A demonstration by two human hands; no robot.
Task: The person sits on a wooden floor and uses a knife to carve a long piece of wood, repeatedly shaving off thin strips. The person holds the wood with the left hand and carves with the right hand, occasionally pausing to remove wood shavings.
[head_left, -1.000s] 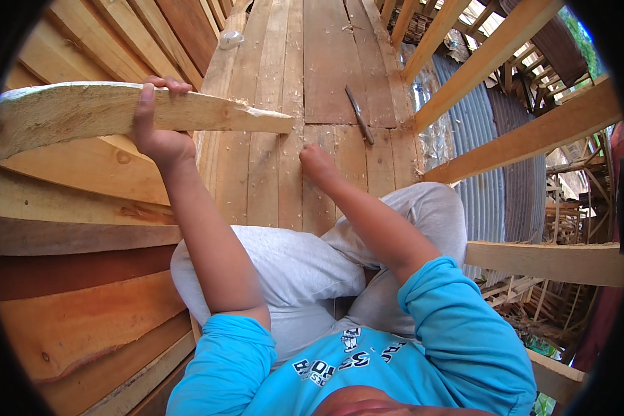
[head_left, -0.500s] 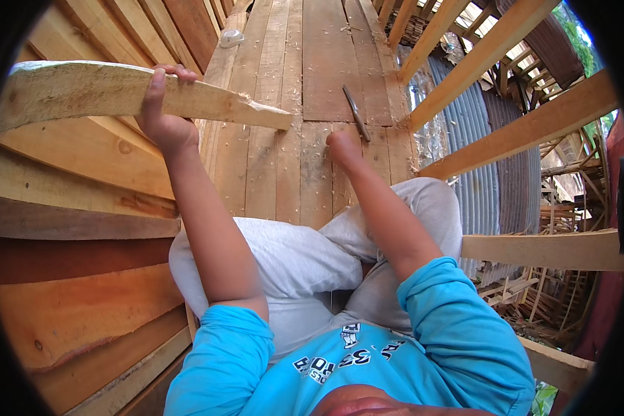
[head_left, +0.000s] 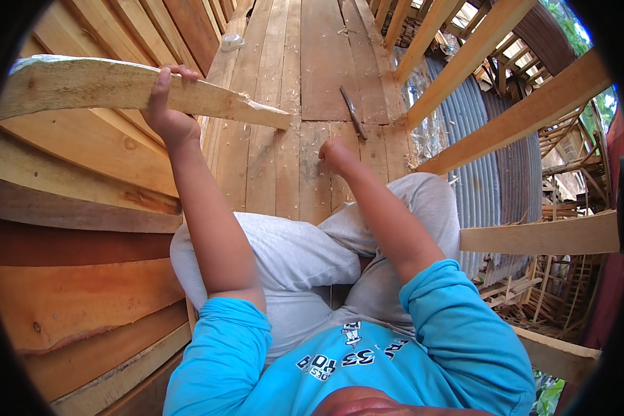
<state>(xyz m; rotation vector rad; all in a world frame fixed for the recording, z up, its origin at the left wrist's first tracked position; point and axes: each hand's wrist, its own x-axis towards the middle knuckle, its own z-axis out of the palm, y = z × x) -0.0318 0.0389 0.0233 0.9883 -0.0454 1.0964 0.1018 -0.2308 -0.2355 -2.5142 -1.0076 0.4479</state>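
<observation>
A long curved wooden plank [head_left: 111,91] spans the left side, its narrow, splintered end pointing right over the floorboards. My left hand [head_left: 170,114] is closed around it, with the thumb on the near face and fingers over the top edge. My right hand [head_left: 335,155] is a loose fist above the boards, to the right of the plank's tip. Its curled fingers are mostly turned away, so anything inside them is hidden. Just beyond that fist lies a narrow dark hand tool [head_left: 353,113], perhaps a chisel or knife, untouched on the floor.
Wood shavings dot the plank floor [head_left: 260,163], where I sit with bent legs. A small clear plastic container [head_left: 232,43] lies at the far left. Overlapping boards [head_left: 83,298] wall the left side; wooden rails [head_left: 485,125] line the right, with corrugated metal sheets [head_left: 464,149] beyond.
My right hand has shifted slightly left and toward me, away from the tool. The plank's left end sits a little higher, still in my left hand. The view has tilted slightly.
</observation>
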